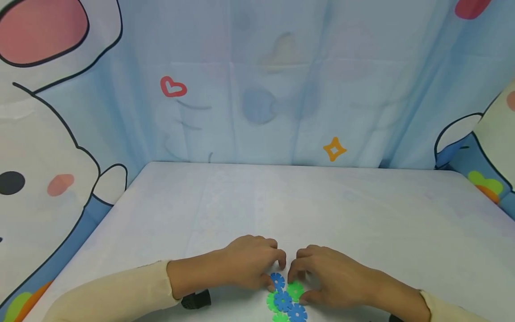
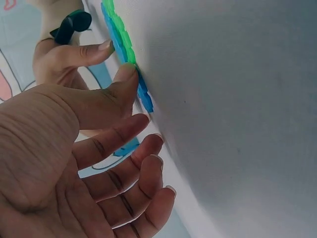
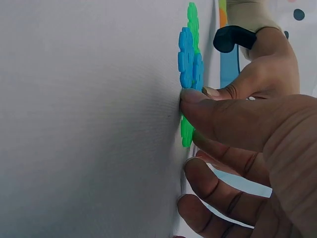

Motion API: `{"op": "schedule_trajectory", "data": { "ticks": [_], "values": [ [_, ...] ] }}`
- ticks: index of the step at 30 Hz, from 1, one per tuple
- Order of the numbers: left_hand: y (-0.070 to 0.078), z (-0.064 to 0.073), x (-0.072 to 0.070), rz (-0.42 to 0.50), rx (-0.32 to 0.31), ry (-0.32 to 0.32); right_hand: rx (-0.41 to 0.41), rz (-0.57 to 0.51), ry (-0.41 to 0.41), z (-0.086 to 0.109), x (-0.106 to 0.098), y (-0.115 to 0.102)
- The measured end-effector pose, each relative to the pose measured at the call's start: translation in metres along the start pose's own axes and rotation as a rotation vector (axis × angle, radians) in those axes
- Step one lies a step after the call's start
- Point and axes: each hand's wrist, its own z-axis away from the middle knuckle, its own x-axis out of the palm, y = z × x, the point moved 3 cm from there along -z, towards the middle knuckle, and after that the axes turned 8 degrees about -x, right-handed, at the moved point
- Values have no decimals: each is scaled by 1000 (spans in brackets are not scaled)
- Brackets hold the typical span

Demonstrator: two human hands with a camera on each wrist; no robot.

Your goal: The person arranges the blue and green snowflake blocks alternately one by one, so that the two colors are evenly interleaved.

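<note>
Blue and green notched plastic discs lie joined in a flat cluster on the white table. My left hand (image 1: 251,261) has its thumb at the near-left edge of the topmost blue disc (image 1: 277,281) and its index fingertip right at the far edge. In the left wrist view the other fingers are bent and apart from the discs. My right hand (image 1: 334,277) pinches the green disc (image 1: 295,290) on the right between thumb (image 3: 203,106) and index finger. Another blue disc (image 1: 283,302) forms the middle of the cluster, with a green disc (image 1: 272,302) at its left.
Another blue disc (image 1: 297,313) and a green disc (image 1: 280,318) reach the bottom edge of the head view. The white table (image 1: 362,205) extends back to a blue cartoon-print curtain (image 1: 225,116). A black wrist device (image 1: 196,299) sits under the left forearm.
</note>
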Motion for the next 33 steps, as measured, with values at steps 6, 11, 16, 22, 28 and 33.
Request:
{"op": "schedule_trajectory", "data": {
  "ticks": [6, 11, 16, 22, 28, 33],
  "values": [
    [1, 0, 1, 3, 13, -8, -6, -68, -20, -2, 1, 2],
    [3, -1, 2, 13, 13, -24, -13, -103, -25, -2, 3, 4],
    [4, -1, 2, 4, 18, -18, -36, -97, -23, -2, 4, 3],
    [5, 0, 3, -6, 32, -20, 2, -83, -44, -2, 5, 2],
    [6, 0, 4, -15, 34, -49, 13, -83, -44, -2, 6, 3],
    [8, 3, 3, -77, 82, -35, -12, -37, -20, -1, 6, 2]
  ]
}}
